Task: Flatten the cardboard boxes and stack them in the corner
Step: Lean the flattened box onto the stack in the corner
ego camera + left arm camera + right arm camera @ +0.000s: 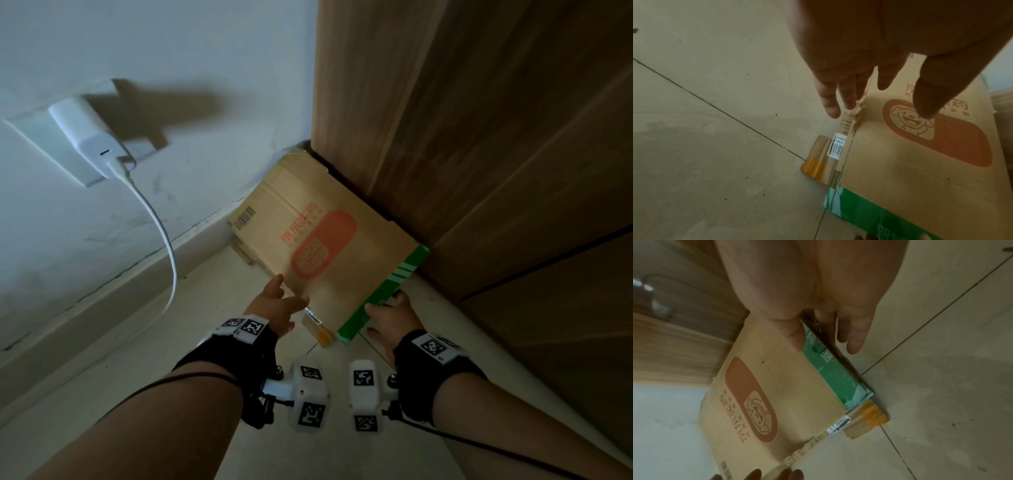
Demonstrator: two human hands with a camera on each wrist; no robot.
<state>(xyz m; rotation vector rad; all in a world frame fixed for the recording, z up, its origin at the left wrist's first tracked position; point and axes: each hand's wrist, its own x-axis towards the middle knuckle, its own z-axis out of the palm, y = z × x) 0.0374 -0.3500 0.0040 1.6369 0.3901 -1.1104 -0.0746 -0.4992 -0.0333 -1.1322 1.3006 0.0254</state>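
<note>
A flattened cardboard box (329, 260) with an orange logo and a green strip lies on the floor in the corner between wall and cabinet. More flat cardboard (244, 254) pokes out beneath it at the left. My right hand (387, 311) pinches the box's green edge (824, 363), thumb on top and fingers under it. My left hand (279, 301) hovers open over the box's torn left edge (856, 120), fingers straight; whether it touches I cannot tell. A cardboard flap with orange tape (815, 167) sticks out at the near corner.
A wooden cabinet (479, 137) stands right behind the box. On the white wall a charger (92, 140) sits in a socket, and its white cable (164, 240) hangs to the tiled floor (171, 342). A baseboard (102, 294) runs along the wall.
</note>
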